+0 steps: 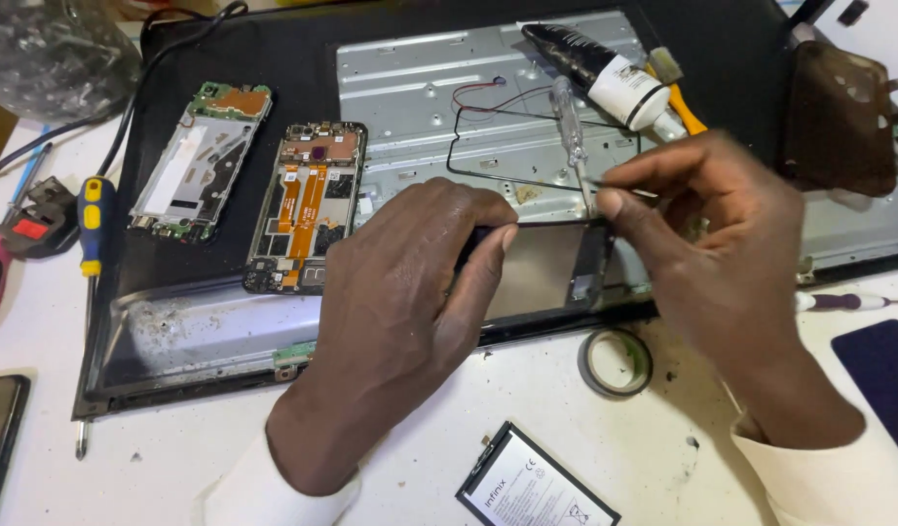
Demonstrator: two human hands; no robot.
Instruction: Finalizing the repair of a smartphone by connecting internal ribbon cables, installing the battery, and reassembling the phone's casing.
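Observation:
My left hand [400, 302] grips the left end of an opened phone body [551, 268] that lies on a dark work mat. My right hand [707, 244] pinches a thin metal tool [632, 192] whose tip reaches the phone's upper edge. A screwdriver with a clear handle [569, 127] stands just above the phone, next to my right fingers. Most of the phone's left half is hidden under my left hand.
Two stripped phone frames [201, 161] [308, 205] lie left on the mat. A metal panel [420, 88], a glue tube [605, 73], a tape roll [615, 362], a loose battery [537, 487], a blue-yellow screwdriver [92, 229] and a brown phone cover [839, 117] surround the hands.

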